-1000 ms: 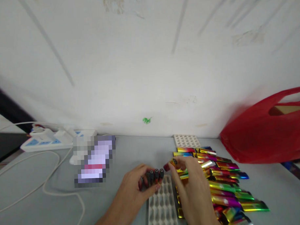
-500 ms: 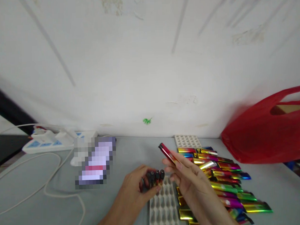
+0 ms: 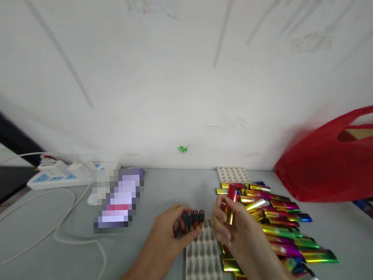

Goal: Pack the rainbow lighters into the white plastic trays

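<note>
My left hand is closed round three short dark-tipped pieces, held side by side over the far end of a white cell tray. Just to their right, my right hand pinches one shiny red-and-gold sleeve, held nearly upright with its red end on top. A spread of several shiny rainbow foil sleeves lies on the grey table to the right of the tray, partly under my right wrist.
A second white cell tray lies by the wall behind the sleeves. A red plastic bag with a cardboard box in it fills the right. A white power strip with cables and a blurred-out flat object lie at the left.
My right hand has turned the sleeve from pointing up-left to nearly upright and drawn it back a little. My left hand with the three pieces has stayed put.
</note>
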`<state>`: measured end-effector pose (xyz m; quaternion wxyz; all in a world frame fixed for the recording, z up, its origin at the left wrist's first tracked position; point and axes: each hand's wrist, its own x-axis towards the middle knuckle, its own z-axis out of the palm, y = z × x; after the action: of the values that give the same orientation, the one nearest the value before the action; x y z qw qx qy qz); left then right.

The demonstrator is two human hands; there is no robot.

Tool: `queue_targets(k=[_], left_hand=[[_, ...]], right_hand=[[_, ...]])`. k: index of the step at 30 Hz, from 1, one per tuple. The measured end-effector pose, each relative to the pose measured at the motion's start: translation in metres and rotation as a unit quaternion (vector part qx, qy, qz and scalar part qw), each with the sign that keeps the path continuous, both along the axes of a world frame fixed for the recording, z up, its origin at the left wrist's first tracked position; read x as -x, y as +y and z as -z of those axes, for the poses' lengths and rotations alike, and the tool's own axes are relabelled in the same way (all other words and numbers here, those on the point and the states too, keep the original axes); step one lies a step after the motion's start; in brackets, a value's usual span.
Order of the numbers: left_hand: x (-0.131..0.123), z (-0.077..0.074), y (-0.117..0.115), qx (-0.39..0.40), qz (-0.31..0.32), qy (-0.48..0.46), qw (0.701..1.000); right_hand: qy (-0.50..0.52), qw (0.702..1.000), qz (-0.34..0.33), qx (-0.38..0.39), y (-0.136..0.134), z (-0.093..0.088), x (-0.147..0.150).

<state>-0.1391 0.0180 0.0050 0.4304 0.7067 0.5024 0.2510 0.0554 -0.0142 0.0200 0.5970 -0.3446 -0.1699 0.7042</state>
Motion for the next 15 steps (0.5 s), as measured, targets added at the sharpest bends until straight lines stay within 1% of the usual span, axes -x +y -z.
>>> queue_targets(k=[5, 7, 9, 11, 15], left_hand=[[-0.0002, -0.0004, 0.0004, 0.002, 0.001, 0.000, 1.000], [-0.0002, -0.0004, 0.0008, 0.001, 0.002, -0.002, 1.000], [-0.0002, -0.0011, 0.0009, 0.000, 0.005, -0.003, 1.000], [-0.0001, -0.0022, 0.0004, 0.000, 0.006, -0.002, 1.000], [0.0001, -0.0022, -0.0004, -0.002, 0.004, -0.004, 1.000]], right_hand=[[-0.107, 0.994, 0.020, -0.007, 0.0074, 0.0048, 0.0012], [-0.125, 0.992, 0.025, -0.014, 0.0084, 0.0049, 0.0004], [-0.103, 0.995, 0.008, -0.003, 0.0077, 0.0033, -0.0008], [-0.058, 0.998, -0.018, 0.009, 0.0060, 0.0006, -0.0021], [0.033, 0.997, -0.075, -0.007, 0.0028, -0.0029, -0.0043]])
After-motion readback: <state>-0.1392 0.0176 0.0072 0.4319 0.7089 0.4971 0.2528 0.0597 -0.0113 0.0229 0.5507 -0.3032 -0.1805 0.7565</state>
